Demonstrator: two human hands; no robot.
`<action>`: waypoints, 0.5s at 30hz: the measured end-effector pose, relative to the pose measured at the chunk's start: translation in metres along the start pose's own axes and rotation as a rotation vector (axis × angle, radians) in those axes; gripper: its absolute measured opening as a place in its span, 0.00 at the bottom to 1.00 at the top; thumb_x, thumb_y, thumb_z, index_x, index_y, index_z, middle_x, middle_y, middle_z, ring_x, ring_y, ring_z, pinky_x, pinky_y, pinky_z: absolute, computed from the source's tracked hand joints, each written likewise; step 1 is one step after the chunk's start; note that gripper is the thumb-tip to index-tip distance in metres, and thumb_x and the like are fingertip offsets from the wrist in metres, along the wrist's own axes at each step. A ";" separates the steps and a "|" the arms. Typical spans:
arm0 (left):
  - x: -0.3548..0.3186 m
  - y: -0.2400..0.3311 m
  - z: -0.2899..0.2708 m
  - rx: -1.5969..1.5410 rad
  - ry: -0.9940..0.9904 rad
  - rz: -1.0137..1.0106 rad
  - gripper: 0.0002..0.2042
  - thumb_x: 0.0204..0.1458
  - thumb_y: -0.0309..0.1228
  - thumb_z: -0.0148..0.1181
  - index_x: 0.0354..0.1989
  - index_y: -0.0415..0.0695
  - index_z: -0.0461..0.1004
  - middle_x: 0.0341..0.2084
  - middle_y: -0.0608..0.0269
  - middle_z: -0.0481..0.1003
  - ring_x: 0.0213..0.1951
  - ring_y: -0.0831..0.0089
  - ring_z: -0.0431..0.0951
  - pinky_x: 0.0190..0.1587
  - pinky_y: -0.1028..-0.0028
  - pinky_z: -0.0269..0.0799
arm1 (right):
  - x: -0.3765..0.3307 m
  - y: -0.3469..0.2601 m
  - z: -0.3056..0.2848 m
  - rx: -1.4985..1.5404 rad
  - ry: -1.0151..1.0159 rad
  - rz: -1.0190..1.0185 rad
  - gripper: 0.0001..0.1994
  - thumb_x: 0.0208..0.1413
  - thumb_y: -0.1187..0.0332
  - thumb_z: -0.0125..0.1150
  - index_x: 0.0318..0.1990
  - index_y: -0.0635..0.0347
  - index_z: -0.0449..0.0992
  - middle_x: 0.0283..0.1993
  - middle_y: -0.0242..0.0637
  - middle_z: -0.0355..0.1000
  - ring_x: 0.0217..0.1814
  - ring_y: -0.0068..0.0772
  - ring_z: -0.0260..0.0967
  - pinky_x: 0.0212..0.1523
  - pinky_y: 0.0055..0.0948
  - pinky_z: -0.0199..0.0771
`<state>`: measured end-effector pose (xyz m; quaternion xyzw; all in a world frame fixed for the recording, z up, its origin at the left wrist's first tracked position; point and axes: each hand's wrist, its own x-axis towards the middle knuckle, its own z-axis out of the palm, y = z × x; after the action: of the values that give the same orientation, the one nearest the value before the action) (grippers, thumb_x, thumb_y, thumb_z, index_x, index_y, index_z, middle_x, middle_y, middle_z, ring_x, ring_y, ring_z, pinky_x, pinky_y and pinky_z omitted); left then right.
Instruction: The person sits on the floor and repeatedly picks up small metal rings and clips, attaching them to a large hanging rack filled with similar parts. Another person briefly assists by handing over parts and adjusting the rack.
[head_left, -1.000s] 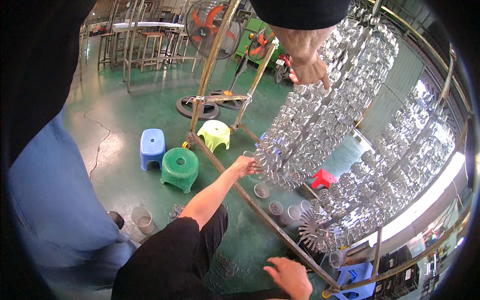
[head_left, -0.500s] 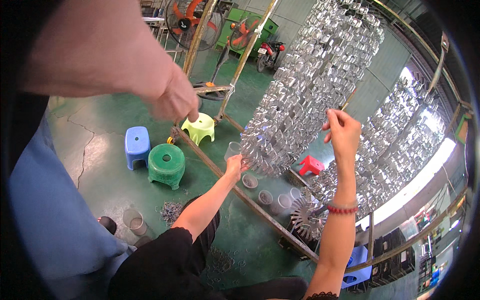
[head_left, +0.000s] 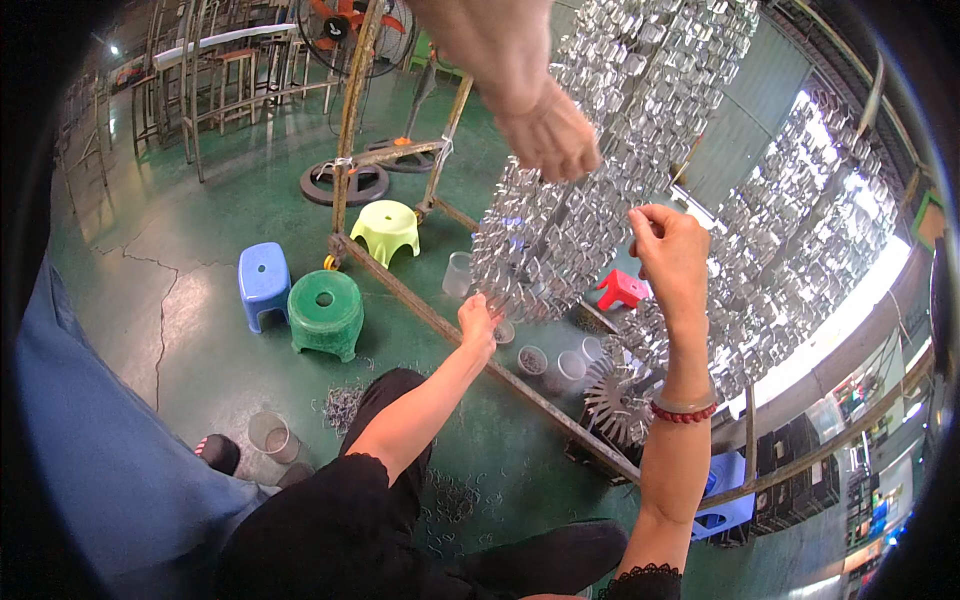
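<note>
High against the crystal chandelier (head_left: 640,90), one of the hands (head_left: 550,135) touches it.

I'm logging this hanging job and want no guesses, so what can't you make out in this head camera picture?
- Head view: whatever the right hand pinches is hidden by its own curled fingers.
- Head view: the left hand has its fingertips lost among the hanging shiny metal pieces.
- Head view: the co-worker's hand has its arm cut off by the upper edge.
- Head view: the contents of the clear cups are too small to tell.
</note>
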<state>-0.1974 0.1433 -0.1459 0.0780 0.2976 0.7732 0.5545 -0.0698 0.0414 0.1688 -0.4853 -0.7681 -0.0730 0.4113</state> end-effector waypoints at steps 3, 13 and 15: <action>-0.003 -0.009 0.000 -0.059 0.023 0.041 0.11 0.61 0.32 0.42 0.45 0.39 0.65 0.37 0.57 0.74 0.35 0.67 0.77 0.35 0.69 0.75 | -0.017 -0.007 -0.014 0.090 -0.076 0.059 0.10 0.51 0.66 0.57 0.33 0.64 0.79 0.18 0.46 0.72 0.21 0.40 0.72 0.26 0.34 0.69; -0.019 -0.016 0.013 -0.114 0.070 0.096 0.08 0.61 0.30 0.42 0.43 0.40 0.63 0.35 0.58 0.73 0.32 0.69 0.76 0.33 0.70 0.76 | -0.130 -0.013 -0.028 0.070 -0.284 -0.125 0.07 0.53 0.68 0.56 0.32 0.61 0.77 0.25 0.45 0.73 0.25 0.44 0.72 0.26 0.36 0.68; -0.013 -0.017 0.010 -0.101 0.076 0.104 0.08 0.61 0.31 0.42 0.43 0.40 0.63 0.35 0.58 0.73 0.32 0.69 0.76 0.32 0.70 0.76 | -0.162 -0.016 -0.025 0.097 -0.494 -0.170 0.09 0.53 0.65 0.57 0.35 0.60 0.79 0.27 0.44 0.74 0.26 0.40 0.73 0.28 0.32 0.70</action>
<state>-0.1744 0.1384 -0.1445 0.0360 0.2745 0.8173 0.5054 -0.0381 -0.0906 0.0756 -0.4020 -0.8857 0.0503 0.2265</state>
